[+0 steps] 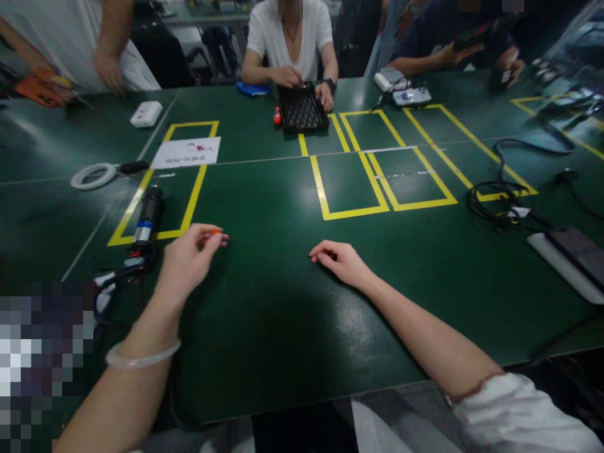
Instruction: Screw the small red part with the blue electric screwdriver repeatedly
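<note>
My left hand [189, 258] hovers over the green table [283, 302], its fingers pinched on a small orange piece [216, 231] at the fingertips. A pale bangle circles that wrist. My right hand [340, 259] rests on the table to the right, fingers loosely curled, with nothing visible in it. A dark cylindrical tool [147, 217] with a blue band lies just left of my left hand, inside a yellow taped rectangle.
Across the table a person in a white top handles a black tray [302, 110], with a small red object [277, 116] beside it. Yellow tape outlines [358, 211], a tape roll [92, 176], a white paper [186, 152], black cables [495, 198] and a flat device [573, 255] lie around.
</note>
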### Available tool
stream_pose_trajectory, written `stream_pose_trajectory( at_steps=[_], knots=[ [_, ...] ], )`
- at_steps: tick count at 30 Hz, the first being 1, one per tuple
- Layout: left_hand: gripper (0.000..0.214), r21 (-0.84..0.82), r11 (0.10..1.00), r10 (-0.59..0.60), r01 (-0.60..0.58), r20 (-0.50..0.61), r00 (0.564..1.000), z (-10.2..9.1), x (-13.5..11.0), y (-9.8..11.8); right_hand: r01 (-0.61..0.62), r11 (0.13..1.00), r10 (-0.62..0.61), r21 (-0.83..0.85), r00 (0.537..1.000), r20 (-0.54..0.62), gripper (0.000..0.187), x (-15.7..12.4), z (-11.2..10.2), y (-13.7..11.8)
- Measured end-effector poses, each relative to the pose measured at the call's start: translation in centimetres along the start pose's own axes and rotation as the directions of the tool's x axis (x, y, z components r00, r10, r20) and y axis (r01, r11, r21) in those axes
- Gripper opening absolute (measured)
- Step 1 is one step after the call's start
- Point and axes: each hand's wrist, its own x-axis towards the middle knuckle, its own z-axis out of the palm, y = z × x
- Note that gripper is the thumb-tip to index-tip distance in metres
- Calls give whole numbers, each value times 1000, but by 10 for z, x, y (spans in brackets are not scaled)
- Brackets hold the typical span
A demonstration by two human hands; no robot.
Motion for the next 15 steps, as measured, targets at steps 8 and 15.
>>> stream_pose_trajectory(
  at_steps=[8, 15],
  knots=[
    [54, -574, 814, 273, 84, 507, 818, 85, -15, 72, -36, 945, 22, 324, 999, 49, 27, -1, 2, 2],
    [53, -687, 683, 278, 249, 559, 781, 105, -21, 69, -93, 897, 42, 433, 991, 125, 29, 0, 5, 3]
  ],
)
